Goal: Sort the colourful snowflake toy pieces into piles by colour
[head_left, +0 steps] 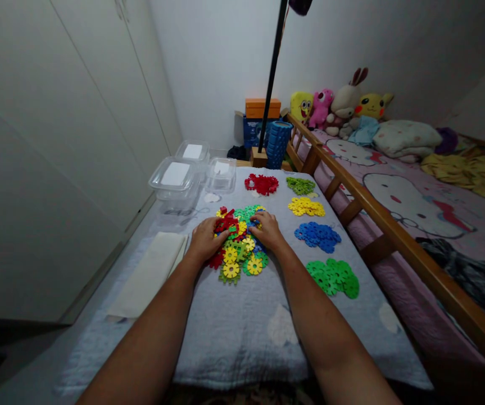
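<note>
A mixed pile of snowflake building discs (231, 255) in red, yellow, green and blue lies mid-table. My left hand (205, 238) rests against the pile's left side, fingers over red pieces (228, 224) and thumb stretched apart from them. On the opposite side, my right hand (268, 230) reaches onto the pile beside blue and yellow discs, its thumb and fingers apart. Both hands cup the pile; some fingertips are hidden among the pieces. Along the right lie sorted heaps: red discs (261, 184), light green discs (300, 185), yellow discs (307, 206), blue discs (318, 236) and green discs (334, 277).
Clear plastic boxes (175, 179) with white labels stand at the table's back left. A folded cream cloth (149, 275) lies on the left of the grey tablecloth (234, 337). A wooden bed rail (362, 228) runs along the right. A black pole (271, 79) rises behind the table.
</note>
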A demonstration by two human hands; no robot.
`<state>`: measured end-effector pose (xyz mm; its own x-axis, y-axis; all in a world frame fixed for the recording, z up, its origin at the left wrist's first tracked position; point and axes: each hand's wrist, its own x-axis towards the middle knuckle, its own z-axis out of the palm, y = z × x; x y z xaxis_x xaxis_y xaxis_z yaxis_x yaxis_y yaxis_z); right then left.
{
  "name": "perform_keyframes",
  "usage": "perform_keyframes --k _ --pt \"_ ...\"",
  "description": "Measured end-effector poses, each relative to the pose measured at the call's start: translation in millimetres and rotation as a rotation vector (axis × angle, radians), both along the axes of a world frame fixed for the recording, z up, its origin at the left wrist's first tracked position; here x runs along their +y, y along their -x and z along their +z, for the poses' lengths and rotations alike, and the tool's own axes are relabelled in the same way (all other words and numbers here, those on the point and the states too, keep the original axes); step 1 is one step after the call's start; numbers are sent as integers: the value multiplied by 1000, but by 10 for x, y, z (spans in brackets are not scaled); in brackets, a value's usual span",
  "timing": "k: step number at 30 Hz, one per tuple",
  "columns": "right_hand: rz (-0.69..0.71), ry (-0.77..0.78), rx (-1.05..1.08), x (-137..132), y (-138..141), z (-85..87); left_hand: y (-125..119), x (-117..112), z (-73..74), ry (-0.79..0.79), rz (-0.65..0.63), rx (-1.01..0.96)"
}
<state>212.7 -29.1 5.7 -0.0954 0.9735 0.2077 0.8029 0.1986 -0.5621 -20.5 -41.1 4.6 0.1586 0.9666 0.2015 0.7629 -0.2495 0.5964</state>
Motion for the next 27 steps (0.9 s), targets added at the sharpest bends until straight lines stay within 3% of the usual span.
perform_keyframes --k 8,13,20,23,27 --pt "-5 -40 100 2 -19 58 -6 -18 51 21 4 17" --pt "-58 -51 207 -39 -146 242 -12 -29 77 21 4 27" --pt "-166 64 345 -277 -902 596 -14 -21 72 32 7 38" --pt "-312 33 302 -428 -1297 604 -3 -7 48 22 6 36" --pt "-465 -14 260 -572 -1645 479 10 3 23 19 4 40"
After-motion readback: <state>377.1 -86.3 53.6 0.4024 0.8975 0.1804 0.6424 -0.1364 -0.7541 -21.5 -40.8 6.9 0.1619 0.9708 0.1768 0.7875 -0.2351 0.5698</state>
